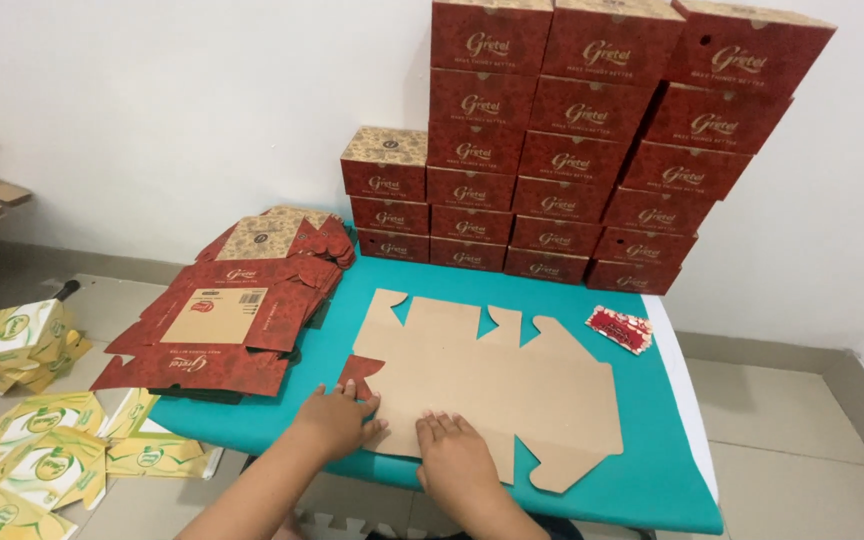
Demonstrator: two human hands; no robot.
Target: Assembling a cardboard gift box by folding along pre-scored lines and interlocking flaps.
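A flat, unfolded cardboard box blank (497, 385) lies brown side up on the teal table (652, 470). My left hand (337, 418) presses on its near left edge, where a red flap corner shows. Beside it, my right hand (455, 458) rests palm down on the blank's near edge. Neither hand grips anything. To the left lies a stack of flat red box blanks (227, 325).
Several assembled red boxes (572, 150) are stacked against the white wall at the back of the table. A small red wrapper (619, 328) lies at the right. Yellow-green flat cartons (42, 440) are scattered on the floor at the left.
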